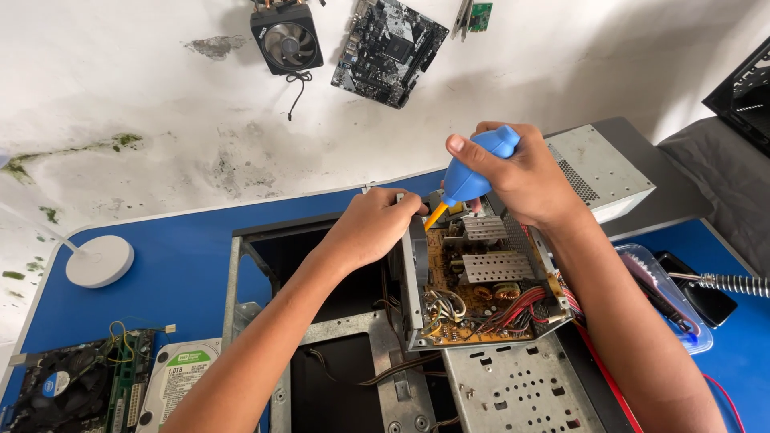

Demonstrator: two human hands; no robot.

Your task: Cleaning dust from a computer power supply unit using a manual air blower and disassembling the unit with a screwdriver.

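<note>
My right hand (521, 172) squeezes a blue rubber air blower (473, 172) whose yellow nozzle (435, 215) points down into an opened power supply unit (481, 281). The unit shows a brown circuit board, silver heat sinks and bundled coloured wires. My left hand (373, 224) grips the unit's upper left wall, beside its fan. The power supply rests on an open grey computer case (361, 337) lying flat on a blue table (176, 248).
A white round lamp base (99, 261) stands at left. A hard drive (178, 377) and a circuit board with fan (72, 389) lie at bottom left. The power supply's grey cover (601, 168) sits behind. A clear plastic tray (666, 297) lies right. A cooler fan (287, 38) and motherboard (389, 50) hang on the wall.
</note>
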